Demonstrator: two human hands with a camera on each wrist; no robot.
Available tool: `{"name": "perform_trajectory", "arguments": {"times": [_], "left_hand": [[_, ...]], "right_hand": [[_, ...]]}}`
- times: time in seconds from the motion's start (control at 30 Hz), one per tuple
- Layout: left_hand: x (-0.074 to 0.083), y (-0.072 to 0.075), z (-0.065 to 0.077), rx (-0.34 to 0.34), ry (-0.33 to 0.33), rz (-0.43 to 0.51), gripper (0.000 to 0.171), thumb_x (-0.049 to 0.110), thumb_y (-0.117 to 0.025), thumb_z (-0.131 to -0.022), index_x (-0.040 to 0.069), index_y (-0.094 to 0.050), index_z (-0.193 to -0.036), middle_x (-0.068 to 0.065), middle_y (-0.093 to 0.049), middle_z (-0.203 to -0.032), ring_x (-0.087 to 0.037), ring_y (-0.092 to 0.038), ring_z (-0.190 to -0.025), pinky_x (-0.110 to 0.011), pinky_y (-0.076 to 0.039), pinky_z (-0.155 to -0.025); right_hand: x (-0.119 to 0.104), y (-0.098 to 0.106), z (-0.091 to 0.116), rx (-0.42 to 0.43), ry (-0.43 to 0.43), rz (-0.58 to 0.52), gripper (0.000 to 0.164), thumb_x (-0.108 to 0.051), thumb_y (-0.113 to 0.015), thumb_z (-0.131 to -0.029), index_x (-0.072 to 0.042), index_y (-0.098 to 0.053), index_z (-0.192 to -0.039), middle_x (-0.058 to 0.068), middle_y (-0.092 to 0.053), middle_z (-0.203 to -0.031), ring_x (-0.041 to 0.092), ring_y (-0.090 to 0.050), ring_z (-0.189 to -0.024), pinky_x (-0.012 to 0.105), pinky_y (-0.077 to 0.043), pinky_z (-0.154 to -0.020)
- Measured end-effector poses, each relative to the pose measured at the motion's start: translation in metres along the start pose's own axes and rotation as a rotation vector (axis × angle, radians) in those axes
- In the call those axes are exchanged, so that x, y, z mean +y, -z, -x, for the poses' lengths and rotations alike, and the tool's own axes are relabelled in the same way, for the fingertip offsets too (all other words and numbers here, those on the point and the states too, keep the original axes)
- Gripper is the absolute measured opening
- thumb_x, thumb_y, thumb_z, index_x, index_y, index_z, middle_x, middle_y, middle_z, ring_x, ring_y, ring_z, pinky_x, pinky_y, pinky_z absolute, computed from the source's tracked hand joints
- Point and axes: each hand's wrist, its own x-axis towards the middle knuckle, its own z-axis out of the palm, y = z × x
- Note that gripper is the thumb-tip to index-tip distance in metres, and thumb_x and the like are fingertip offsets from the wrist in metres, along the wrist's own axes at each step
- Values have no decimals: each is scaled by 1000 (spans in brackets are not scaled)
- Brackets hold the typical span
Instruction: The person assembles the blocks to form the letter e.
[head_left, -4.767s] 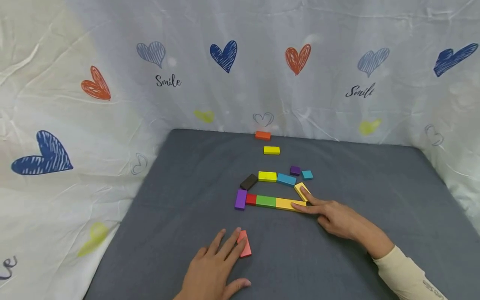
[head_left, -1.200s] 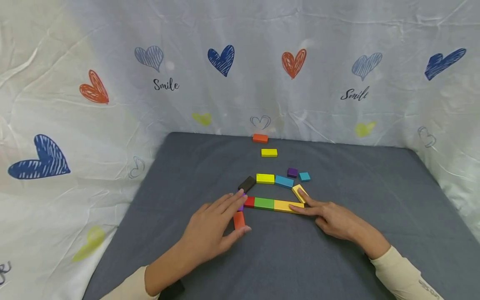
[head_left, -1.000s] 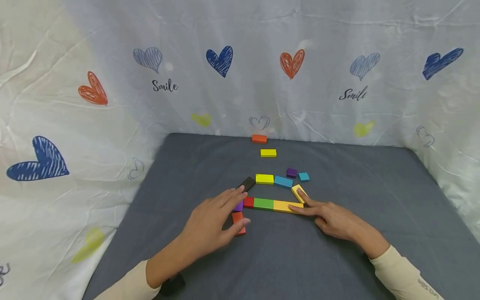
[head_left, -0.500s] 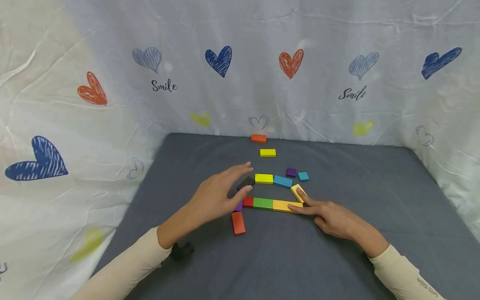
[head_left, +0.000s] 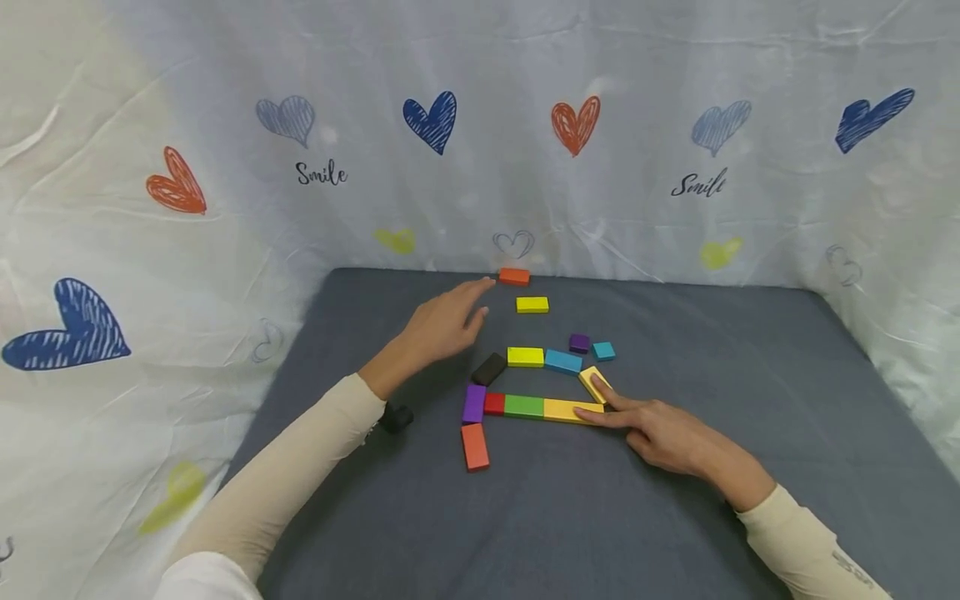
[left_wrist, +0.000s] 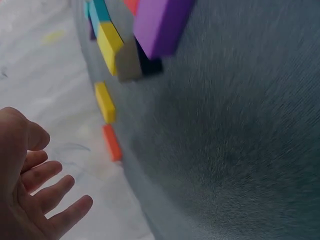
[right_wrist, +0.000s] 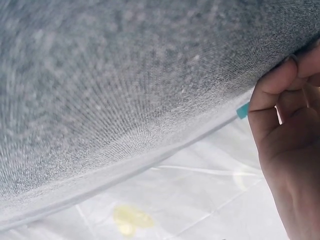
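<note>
My left hand reaches over the far left of the table, fingers extended and holding nothing. Its fingertips are close to an orange block by the back edge. A yellow block lies just in front of that one. Two extended fingers of my right hand rest on a pale yellow block and an orange-yellow block. A green block, a red block and a purple block continue that row leftward. In the right wrist view the right hand's fingertips are partly out of frame.
Behind the row lie a black block, a yellow block and a blue block. Small dark purple and teal blocks sit farther back. A red-orange block is in front. A printed curtain borders the grey tabletop.
The left hand slid the red-orange block up below the purple one, let go, and moved away toward the back orange block. My right hand has stayed in place.
</note>
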Motion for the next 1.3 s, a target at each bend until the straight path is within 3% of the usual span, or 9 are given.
{"name": "perform_trajectory", "arguments": {"times": [0.1,0.23,0.43,0.57,0.67,0.87,1.1,1.2,1.3], "left_hand": [[-6,-6,-19,-63,41,-21,56,27,-51,-112,16,-37,-166,-7,-43,-166,-28,-58,-138,-47,-58,-93],[-5,-16,-45,-134,74,-65,56,26,-52,-111,16,-38,-165,-6,-41,-168,-27,-48,-148,-50,-46,-114],[3,-28,-76,-203,88,-208,54,27,-53,-112,18,-41,-163,-4,-39,-169,-27,-50,-145,-51,-47,-112],[7,-31,-92,-264,114,-261,58,26,-52,-112,17,-35,-166,-3,-29,-174,-23,-36,-156,-48,-44,-116],[9,-33,-100,-317,138,-286,62,26,-51,-112,17,-28,-169,-3,-21,-176,-21,-25,-161,-47,-40,-120],[7,-41,-108,-385,162,-289,62,27,-46,-114,17,-23,-170,-2,-16,-178,-21,-14,-163,-48,-34,-124],[2,-53,-114,-364,178,-293,58,24,-49,-112,14,-34,-167,-2,-22,-176,-22,-22,-161,-49,-39,-120],[3,-55,-119,-355,166,-317,51,22,-55,-110,14,-44,-159,-6,-39,-167,-24,-42,-150,-49,-47,-112],[2,-55,-123,-334,141,-351,44,21,-63,-107,15,-52,-149,-8,-56,-148,-25,-58,-128,-46,-53,-104]], "right_hand": [[0,1,0,8,5,9,83,13,-55,-93,-39,-51,-158,9,-28,-173,7,-51,-70,18,-25,-49],[1,1,0,2,-6,0,84,14,-55,-93,-39,-51,-158,9,-28,-173,9,-49,-66,19,-25,-48],[2,-1,2,14,5,7,83,13,-55,-94,-38,-51,-158,9,-29,-173,14,-62,-84,18,-26,-48],[2,-1,3,11,-3,-1,82,13,-55,-95,-39,-51,-158,8,-28,-173,9,-56,-72,18,-27,-49],[2,-1,3,0,-14,-4,82,12,-55,-95,-40,-49,-158,8,-27,-174,6,-44,-61,19,-27,-48],[0,-1,1,-2,0,-15,82,14,-54,-95,-38,-50,-158,9,-27,-173,7,-49,-64,20,-28,-49],[-2,-2,-1,-26,-11,-31,84,15,-54,-95,-39,-49,-159,7,-25,-174,6,-41,-58,20,-27,-50],[-1,-2,1,-22,-15,-37,84,16,-54,-95,-38,-49,-159,7,-25,-174,7,-49,-64,20,-27,-50],[0,0,3,-13,-15,-42,83,16,-55,-94,-37,-50,-158,8,-24,-174,11,-59,-75,20,-27,-50]]}}
